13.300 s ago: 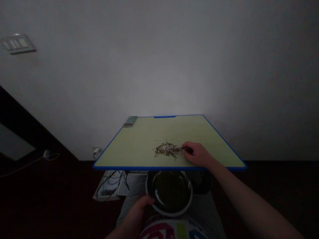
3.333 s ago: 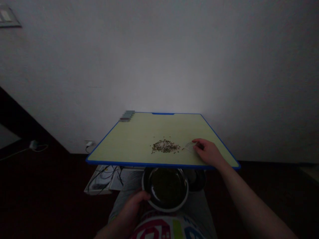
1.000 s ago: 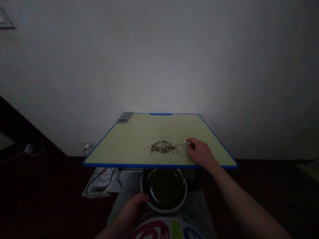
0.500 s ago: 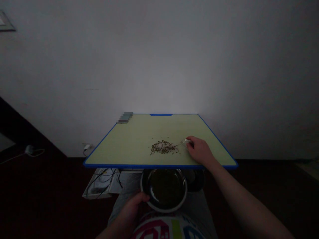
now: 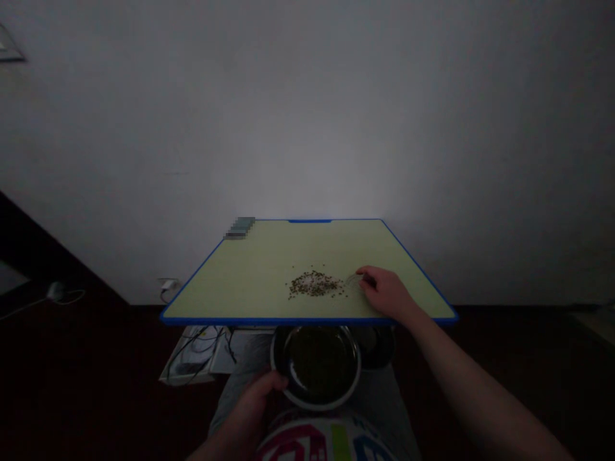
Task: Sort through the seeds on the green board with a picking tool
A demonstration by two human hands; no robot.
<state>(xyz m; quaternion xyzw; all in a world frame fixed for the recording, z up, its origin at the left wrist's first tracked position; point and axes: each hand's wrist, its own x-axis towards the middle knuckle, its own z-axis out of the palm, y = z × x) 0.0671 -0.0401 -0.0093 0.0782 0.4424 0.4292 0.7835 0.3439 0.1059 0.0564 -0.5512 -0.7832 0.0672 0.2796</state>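
My left hand (image 5: 269, 384) grips the near left rim of a round metal bowl (image 5: 356, 378), thumb over the edge. The bowl rests on my lap, and a dark greenish-brown mass of small bits (image 5: 319, 358) lies in it. Over the table, my right hand (image 5: 387, 291) is closed, fingers pinched on a small, thin, pale shiny item (image 5: 353, 280) whose kind is too blurred to tell. That item's tip is at the right edge of a loose pile of brown grains mixed with white ones (image 5: 314, 284).
The pale yellow-green table (image 5: 269, 256) has a blue rim. A blurred grey-green object (image 5: 239, 228) sits at its far left corner. Under the table are a second dark bowl (image 5: 379, 346) and a white box with black cables (image 5: 192, 358). A white plug (image 5: 168, 283) is at the wall behind.
My right hand has turned slightly, and the shiny item in it now points lower toward the grains. My left hand and the bowl stay in place.
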